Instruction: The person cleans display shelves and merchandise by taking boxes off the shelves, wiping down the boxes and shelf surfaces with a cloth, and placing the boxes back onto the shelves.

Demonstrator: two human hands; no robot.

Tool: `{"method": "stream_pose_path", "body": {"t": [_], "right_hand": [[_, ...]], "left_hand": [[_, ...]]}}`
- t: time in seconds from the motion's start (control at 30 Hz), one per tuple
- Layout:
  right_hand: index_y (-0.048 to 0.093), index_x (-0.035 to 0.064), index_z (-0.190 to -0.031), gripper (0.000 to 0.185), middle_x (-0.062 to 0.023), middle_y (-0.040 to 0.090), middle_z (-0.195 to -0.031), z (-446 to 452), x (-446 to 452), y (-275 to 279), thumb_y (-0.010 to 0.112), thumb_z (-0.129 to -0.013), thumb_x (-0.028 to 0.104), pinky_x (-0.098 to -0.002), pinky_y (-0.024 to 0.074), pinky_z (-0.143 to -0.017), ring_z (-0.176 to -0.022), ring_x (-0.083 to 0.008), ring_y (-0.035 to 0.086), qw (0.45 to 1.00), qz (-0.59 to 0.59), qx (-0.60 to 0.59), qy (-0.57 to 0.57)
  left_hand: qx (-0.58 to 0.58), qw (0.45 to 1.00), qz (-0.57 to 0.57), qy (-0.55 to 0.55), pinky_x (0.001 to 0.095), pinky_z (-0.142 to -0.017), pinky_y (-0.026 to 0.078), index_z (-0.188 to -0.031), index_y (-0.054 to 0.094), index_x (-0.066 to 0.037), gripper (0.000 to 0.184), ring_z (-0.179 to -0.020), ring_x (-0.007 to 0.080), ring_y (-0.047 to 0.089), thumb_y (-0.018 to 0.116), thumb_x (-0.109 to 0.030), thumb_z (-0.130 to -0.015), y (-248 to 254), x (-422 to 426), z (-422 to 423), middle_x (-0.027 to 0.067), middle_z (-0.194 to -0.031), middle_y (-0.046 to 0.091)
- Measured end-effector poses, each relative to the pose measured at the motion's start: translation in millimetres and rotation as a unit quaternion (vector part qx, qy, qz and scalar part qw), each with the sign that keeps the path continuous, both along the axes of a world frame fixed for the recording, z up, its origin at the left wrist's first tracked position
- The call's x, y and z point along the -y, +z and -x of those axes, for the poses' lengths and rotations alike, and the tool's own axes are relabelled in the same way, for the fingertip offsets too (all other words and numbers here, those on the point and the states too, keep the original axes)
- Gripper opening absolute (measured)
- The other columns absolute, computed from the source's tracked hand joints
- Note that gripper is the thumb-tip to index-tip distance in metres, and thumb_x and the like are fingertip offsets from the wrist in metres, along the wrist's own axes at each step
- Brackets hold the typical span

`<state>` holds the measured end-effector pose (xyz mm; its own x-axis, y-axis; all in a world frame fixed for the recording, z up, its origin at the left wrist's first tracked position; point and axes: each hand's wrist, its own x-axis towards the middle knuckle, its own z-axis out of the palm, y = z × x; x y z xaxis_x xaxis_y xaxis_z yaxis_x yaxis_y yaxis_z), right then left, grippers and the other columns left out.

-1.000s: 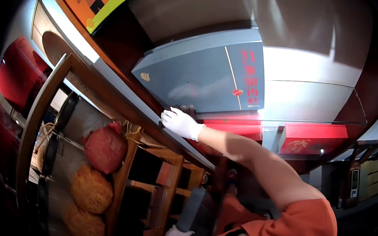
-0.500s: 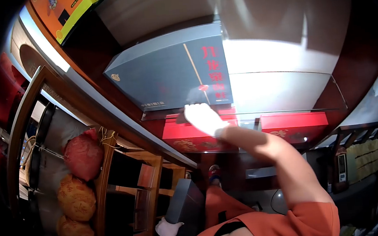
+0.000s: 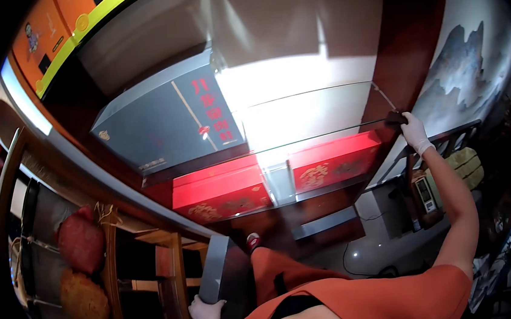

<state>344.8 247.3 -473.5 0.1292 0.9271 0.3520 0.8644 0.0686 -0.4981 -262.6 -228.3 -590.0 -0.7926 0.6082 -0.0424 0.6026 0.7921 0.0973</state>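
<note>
My right hand, in a white glove, is at the right end of the glass shelf, its fingers closed on a small dark cloth or pad. Low at the left, my gloved left hand grips a dark grey box by its side. A large grey box with red characters stands on the glass shelf at the left. Below the glass are two red boxes with gold writing, one at the left and one at the right.
Orange boxes stand on a shelf at the upper left. A wooden rack with round wrapped packages is at the left. At the right are a mountain picture and a chair-like frame with a cushion. Another grey box lies low down.
My right hand has moved rightward along the glass shelf's front edge from below the large grey box to the shelf's right end. My left hand still holds its box. The view has shifted right.
</note>
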Motion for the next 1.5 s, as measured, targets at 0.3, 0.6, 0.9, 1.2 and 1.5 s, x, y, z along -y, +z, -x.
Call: {"method": "stream_pose_path", "body": {"t": [0.3, 0.6, 0.9, 1.2, 1.5], "right_hand": [[0.062, 0.0156, -0.126, 0.042, -0.0065, 0.058, -0.134, 59, -82, -10, 0.048, -0.086, 0.022, -0.0428, 0.0408, -0.104, -0.122, -0.0325, 0.052, 0.992, -0.005, 0.127, 0.007], [0.069, 0.0139, -0.103, 0.023, -0.013, 0.068, -0.101, 295, 31, -20, 0.058, -0.087, 0.025, -0.0389, 0.0518, -0.083, -0.092, -0.0297, 0.064, 0.932, -0.091, 0.067, 0.344], [0.012, 0.0047, -0.151, 0.114, -0.0142, 0.038, -0.145, 199, 164, 44, 0.081, -0.061, -0.003, -0.0344, 0.0369, -0.107, -0.128, -0.0191, 0.042, 0.801, 0.224, -0.243, 0.499], [0.046, 0.0025, -0.131, 0.086, -0.0124, 0.06, -0.122, 172, 211, 30, 0.089, -0.058, 0.015, -0.0346, 0.0467, -0.098, -0.112, -0.0201, 0.059, 0.848, 0.185, -0.156, 0.471], [0.054, 0.0, -0.124, 0.079, -0.0079, 0.062, -0.114, 137, 258, 141, 0.09, -0.056, 0.011, -0.0288, 0.049, -0.09, -0.101, -0.0123, 0.06, 0.875, 0.175, -0.261, 0.369]], "left_hand": [[0.046, 0.966, -0.215, -0.133, 0.0497, -0.103, 0.038, -0.109, 0.06, -0.002, 0.071, -0.1, 0.0387, 0.058, 0.088, -0.026, -0.047, 100, -5, -23, 0.0173, -0.101, 0.063], [0.249, 0.906, -0.299, -0.167, 0.0366, -0.086, 0.05, -0.112, 0.06, 0.001, 0.064, -0.094, 0.0257, 0.063, 0.087, -0.019, -0.058, 135, -48, -38, 0.0139, -0.102, 0.064], [-0.007, 0.862, -0.258, -0.437, 0.0457, -0.098, 0.041, -0.115, 0.058, -0.003, 0.069, -0.1, 0.0356, 0.057, 0.081, -0.022, -0.053, 148, -101, -64, 0.0145, -0.107, 0.062], [0.057, 0.784, -0.15, -0.6, 0.05, -0.11, 0.033, -0.118, 0.056, -0.002, 0.077, -0.103, 0.0326, 0.057, 0.085, -0.032, -0.053, 142, -167, -68, 0.0131, -0.106, 0.061], [0.266, 0.741, -0.399, -0.469, 0.0489, -0.119, 0.002, -0.151, -0.015, -0.003, 0.16, -0.149, 0.0321, -0.002, 0.087, -0.064, -0.044, 106, -166, -25, 0.0211, -0.16, -0.007]]}}
